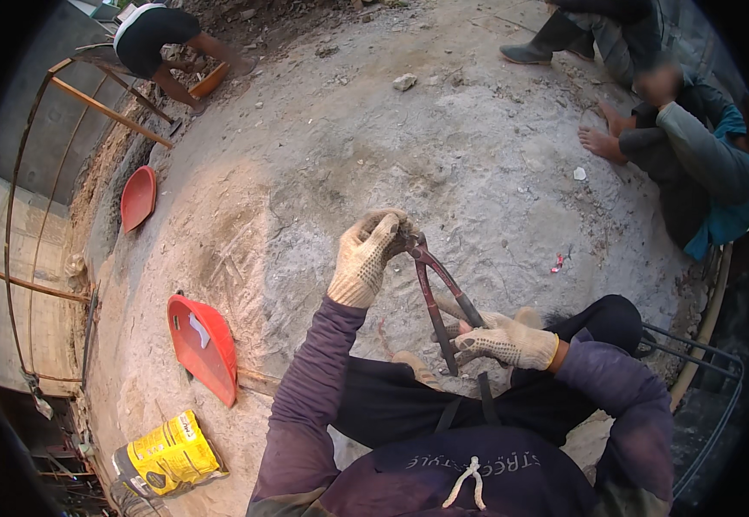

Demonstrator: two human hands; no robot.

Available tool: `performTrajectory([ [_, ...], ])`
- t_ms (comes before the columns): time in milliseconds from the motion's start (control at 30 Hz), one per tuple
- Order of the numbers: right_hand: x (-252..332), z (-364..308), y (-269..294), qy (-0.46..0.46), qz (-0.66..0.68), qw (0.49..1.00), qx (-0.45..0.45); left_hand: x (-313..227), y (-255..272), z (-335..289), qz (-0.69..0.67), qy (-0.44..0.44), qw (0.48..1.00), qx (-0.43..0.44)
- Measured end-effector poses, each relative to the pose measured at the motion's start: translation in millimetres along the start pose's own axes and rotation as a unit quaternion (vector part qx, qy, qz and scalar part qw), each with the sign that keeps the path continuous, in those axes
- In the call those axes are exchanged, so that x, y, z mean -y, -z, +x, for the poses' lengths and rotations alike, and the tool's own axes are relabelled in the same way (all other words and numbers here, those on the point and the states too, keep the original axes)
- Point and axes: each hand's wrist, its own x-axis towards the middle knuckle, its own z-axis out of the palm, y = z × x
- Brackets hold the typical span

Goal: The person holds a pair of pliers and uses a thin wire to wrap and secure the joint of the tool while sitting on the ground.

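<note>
I sit with legs bent on rough grey ground, wearing dotted, cream knit gloves. My right hand (512, 339) is closed on a handle of long pincers (430, 284) with dark red and black handles. The handles stand apart and point down toward my lap, the jaws up and away from me. My left hand (370, 250) is closed at the jaws, its thumb and fingers pinched together. A small, dark, greyish bit shows at those fingertips, too small to make out. Between the glove and this bit, the jaws are partly hidden.
Red plastic pans (219, 332) (139, 198) lie at left, beside a yellow bag (172, 452). A wooden frame (107, 108) stands far left, near a stooping person (159, 43). People (693, 155) sit at upper right. Bent metal bars (710, 353) lie right.
</note>
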Motion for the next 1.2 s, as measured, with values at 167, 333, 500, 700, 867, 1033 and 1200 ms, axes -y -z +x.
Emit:
performTrajectory([
  [167,-20.6,7.2,5.4,0.01,0.073,0.997,0.007,-3.4,-6.2,-0.9,0.047,0.003,0.999,-0.006],
  [333,-25.5,11.4,6.6,0.029,0.041,0.999,-0.005,-4.3,-1.5,-1.4,0.054,-0.006,0.999,-0.003],
  [500,-17.5,6.4,4.0,0.026,0.01,0.999,-0.019,-8.7,-4.7,-4.0,0.098,0.003,0.995,0.0],
  [700,-13.8,5.6,1.4,0.028,-0.04,0.998,-0.037,-7.8,-7.5,-5.0,0.111,0.013,0.994,-0.003],
  [867,-16.1,8.3,1.2,0.026,-0.053,0.997,-0.045,-4.9,-6.0,-3.5,0.097,0.017,0.995,-0.013],
  [1033,-12.3,7.1,0.8,0.011,-0.069,0.996,-0.052,-0.3,-1.5,-1.7,0.084,0.022,0.996,-0.022],
  [1200,-17.6,8.4,1.5,0.007,-0.048,0.996,-0.07,-1.6,-2.1,-2.7,0.079,0.025,0.996,-0.024],
])
